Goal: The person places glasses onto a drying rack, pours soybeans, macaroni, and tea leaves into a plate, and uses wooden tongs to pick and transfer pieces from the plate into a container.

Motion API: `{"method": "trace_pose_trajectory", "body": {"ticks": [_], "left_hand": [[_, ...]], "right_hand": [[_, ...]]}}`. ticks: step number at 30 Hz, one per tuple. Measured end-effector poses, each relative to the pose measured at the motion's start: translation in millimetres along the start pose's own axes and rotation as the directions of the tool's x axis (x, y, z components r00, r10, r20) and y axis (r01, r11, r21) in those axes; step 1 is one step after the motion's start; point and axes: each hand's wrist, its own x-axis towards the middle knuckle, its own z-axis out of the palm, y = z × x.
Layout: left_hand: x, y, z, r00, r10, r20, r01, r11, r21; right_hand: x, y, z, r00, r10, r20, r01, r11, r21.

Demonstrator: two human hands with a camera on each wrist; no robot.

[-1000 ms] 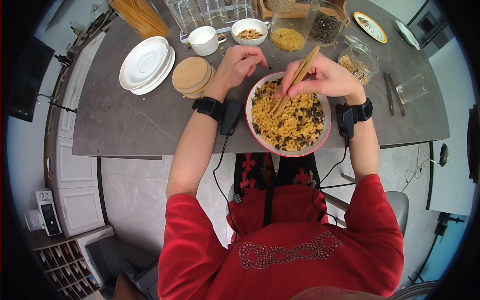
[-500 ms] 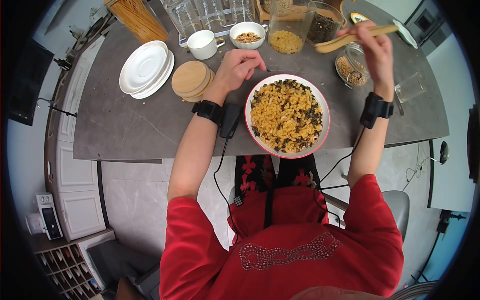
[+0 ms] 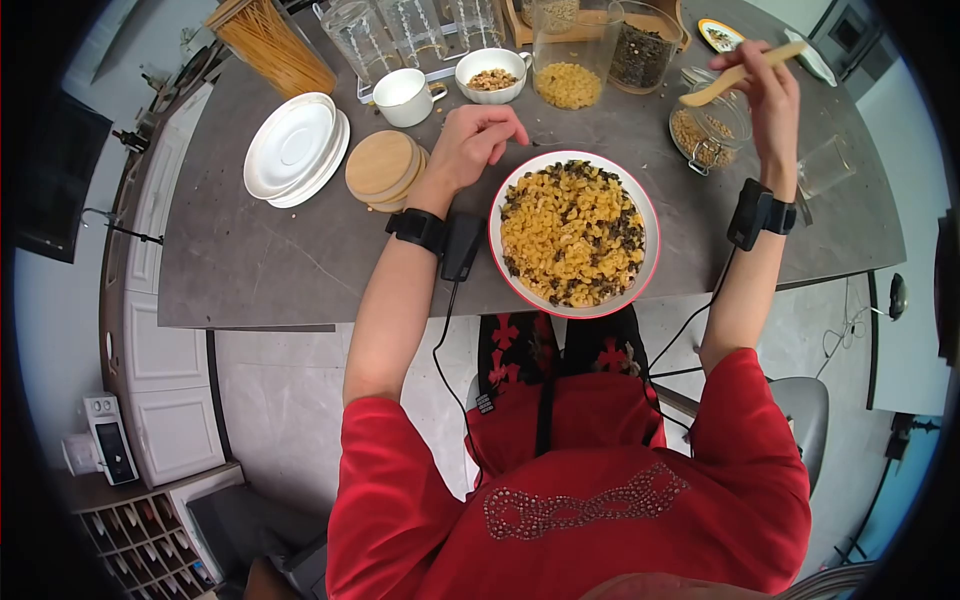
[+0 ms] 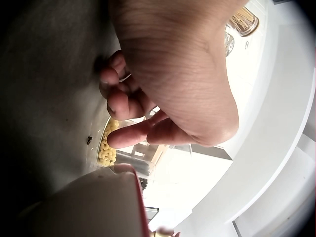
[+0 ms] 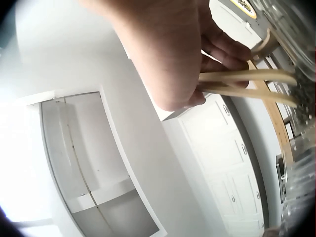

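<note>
Wooden tongs (image 3: pixel 712 90) are pinched in my right hand (image 3: pixel 774 115), raised over the open clip-top glass jar (image 3: pixel 700 140) of pale grains. In the right wrist view both arms of the tongs (image 5: pixel 261 75) show, their tips a little apart with nothing between them. A white bowl (image 3: pixel 655 235) with a red rim stands near the table's front edge, filled with yellow pasta (image 3: pixel 540 235) and dark bits (image 3: pixel 625 225). Just beyond its left side, my left hand (image 3: pixel 468 148) rests on the table, fingers loosely curled around nothing.
Stacked white plates (image 3: pixel 290 145) and round wooden lids (image 3: pixel 382 165) lie left. Behind stand a white cup (image 3: pixel 404 98), a small bowl of nuts (image 3: pixel 492 85), a glass jar of pasta (image 3: pixel 568 85) and one of dark bits (image 3: pixel 640 60). An empty glass (image 3: pixel 826 168) lies right.
My right hand has lifted the tongs out of the bowl and swung them right, over the clip-top jar. The left hand has stayed beside the bowl.
</note>
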Motion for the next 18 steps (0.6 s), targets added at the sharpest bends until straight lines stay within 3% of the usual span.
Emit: {"method": "trace_pose_trajectory", "body": {"ticks": [1,3,5,9,10,18], "left_hand": [[-0.3,0.1,1.0,1.0,0.0,-0.002,0.0,1.0,-0.009],[0.1,0.2,0.3,1.0,0.006,0.003,-0.006,1.0,0.0],[-0.2,-0.9,-0.2,1.0,0.01,0.004,-0.01,1.0,0.007],[0.4,0.0,-0.3,1.0,0.009,0.006,-0.009,1.0,0.013],[-0.5,0.3,-0.2,1.0,0.005,0.005,-0.005,1.0,0.012],[-0.3,-1.1,0.9,1.0,0.002,-0.004,-0.002,1.0,0.002]], "right_hand": [[-3.0,-1.4,13.9,0.998,-0.016,0.058,0.014,0.999,0.037],[-8.7,-3.5,29.0,0.945,0.029,0.327,-0.032,1.0,0.002],[-15.0,-2.0,50.7,0.891,0.02,0.453,-0.041,0.999,0.036],[-35.7,-12.8,88.8,0.683,0.025,0.73,-0.177,0.975,0.132],[-38.0,-11.9,93.5,0.632,0.05,0.773,-0.22,0.968,0.117],[-43.9,-5.8,109.5,0.456,0.103,0.884,-0.204,0.979,-0.009]]}}
